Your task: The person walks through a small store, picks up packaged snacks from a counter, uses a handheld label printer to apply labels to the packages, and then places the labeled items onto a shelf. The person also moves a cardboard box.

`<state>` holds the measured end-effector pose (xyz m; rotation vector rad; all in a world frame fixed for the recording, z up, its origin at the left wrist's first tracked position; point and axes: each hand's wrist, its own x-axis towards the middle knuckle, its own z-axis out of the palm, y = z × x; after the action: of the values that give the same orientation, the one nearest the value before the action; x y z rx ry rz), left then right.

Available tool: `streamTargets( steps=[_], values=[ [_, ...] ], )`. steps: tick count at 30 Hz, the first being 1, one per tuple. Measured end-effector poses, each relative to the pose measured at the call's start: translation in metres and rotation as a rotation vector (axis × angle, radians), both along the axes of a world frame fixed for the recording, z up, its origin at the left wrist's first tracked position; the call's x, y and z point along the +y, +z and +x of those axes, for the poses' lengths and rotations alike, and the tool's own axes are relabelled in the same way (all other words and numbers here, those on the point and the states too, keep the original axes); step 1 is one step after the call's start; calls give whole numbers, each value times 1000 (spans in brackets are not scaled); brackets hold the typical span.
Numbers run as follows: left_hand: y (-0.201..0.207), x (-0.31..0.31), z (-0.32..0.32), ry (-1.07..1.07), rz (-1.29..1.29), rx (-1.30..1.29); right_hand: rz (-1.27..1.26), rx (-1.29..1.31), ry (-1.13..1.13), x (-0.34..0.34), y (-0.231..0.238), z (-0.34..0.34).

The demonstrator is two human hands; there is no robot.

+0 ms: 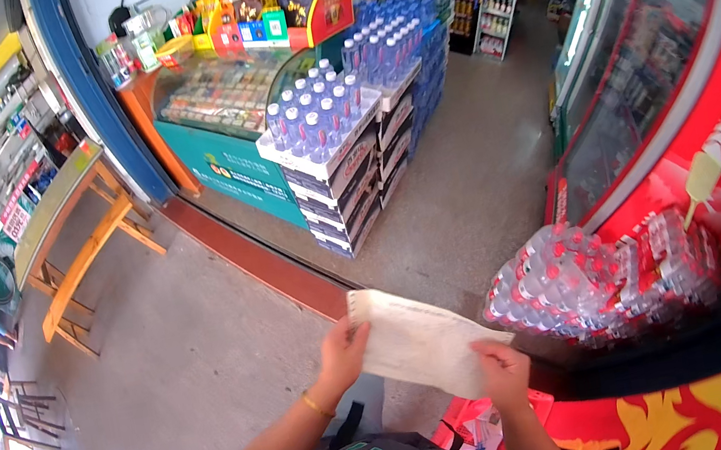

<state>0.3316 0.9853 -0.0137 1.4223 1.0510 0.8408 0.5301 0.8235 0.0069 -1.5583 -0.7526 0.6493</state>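
Observation:
A sheet of off-white paper (418,339), with one ragged edge along its top, is stretched out in front of me. At its left end my left hand (344,354) grips the edge, the fingers partly hidden behind the sheet. My right hand (504,374) pinches the opposite end. The sheet slopes down toward the right. Any marks on it are too faint to make out. Below my right forearm lies a pink-red package or box (470,426), partly covered by the arm.
Shrink-wrapped bottle packs (571,285) stand at the right beside a red-sided display fridge (639,64). Stacked cartons of bottles (326,159) stand before a glass counter (215,97). A reddish door sill (264,274) crosses ahead. At the left are a wooden bench (86,266) and table (58,213).

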Motion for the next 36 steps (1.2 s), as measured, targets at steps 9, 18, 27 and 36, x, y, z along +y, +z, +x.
streamTargets(
  steps=[9, 18, 27, 36],
  values=[
    [67, 262, 214, -367, -1, 1, -107, -44, -288, 204, 104, 182],
    [67, 381, 401, -575, -30, 75, -160, 91, -493, 300, 93, 337],
    [85, 483, 610, -423, -76, 19, -92, -140, -372, 428, 107, 583],
    [82, 636, 769, -336, 67, 83, -134, -25, -110, 600, 110, 782]
  ],
)
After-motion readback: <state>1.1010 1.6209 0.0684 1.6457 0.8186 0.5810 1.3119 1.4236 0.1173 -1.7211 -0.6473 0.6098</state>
